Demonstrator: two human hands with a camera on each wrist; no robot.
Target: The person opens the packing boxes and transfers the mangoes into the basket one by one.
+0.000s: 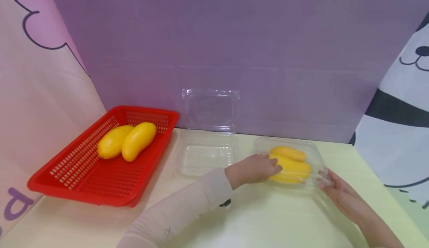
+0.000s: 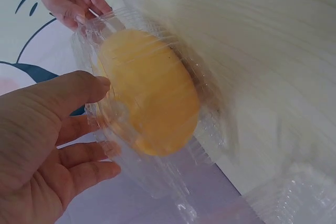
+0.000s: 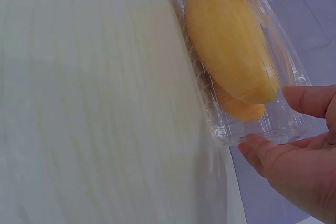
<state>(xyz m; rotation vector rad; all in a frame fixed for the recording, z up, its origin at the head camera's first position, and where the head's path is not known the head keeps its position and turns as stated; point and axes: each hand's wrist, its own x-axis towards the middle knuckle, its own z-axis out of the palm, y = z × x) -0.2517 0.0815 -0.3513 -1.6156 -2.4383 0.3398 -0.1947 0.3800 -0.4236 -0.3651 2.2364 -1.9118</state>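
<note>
A clear plastic clamshell box (image 1: 316, 155) at the right of the table holds two yellow mangoes (image 1: 293, 169), seen through the plastic. My left hand (image 1: 258, 169) grips the box's left part. In the left wrist view its thumb (image 2: 89, 90) lies over the plastic near a mango (image 2: 152, 93), with the other fingers along the edge. At the opposite end, my right hand (image 1: 345, 196) holds the box between thumb and fingers. The right wrist view shows the right thumb (image 3: 307, 100) on one side of the box end and the fingers on another. Whether the lid is latched I cannot tell.
A red perforated basket (image 1: 134, 199) stands at the left with two more yellow mangoes (image 1: 139, 142) inside. Between basket and hands, a second clear clamshell box (image 1: 207, 160) sits with its lid raised against the purple backdrop (image 1: 234, 35). Printed cloth (image 1: 402, 110) hangs at the right.
</note>
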